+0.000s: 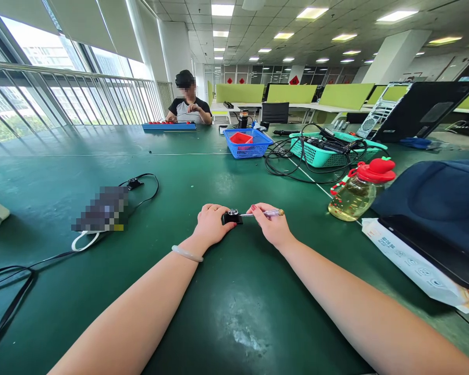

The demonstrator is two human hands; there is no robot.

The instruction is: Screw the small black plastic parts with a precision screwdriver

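Observation:
On the green table (172,182), my left hand (213,223) is closed around a small black block-like part (231,217) with shiny metal on top; its exact kind cannot be made out. A pale bangle circles my left wrist. My right hand (272,225) pinches a slim screwdriver (271,212) with a clear shaft-like handle and a gold end cap. The screwdriver lies nearly level, its thin tip pointing left and reaching the right side of the black part. Whether the tip sits in a screw is too small to tell.
A blue basket (248,151) holding a red tray stands ahead. Right of it are a teal basket (316,159) of cables, a red-lidded bottle (352,195) and a dark blue bag (433,198). Left lies a blurred, corded device (105,208). Another person (189,107) sits across.

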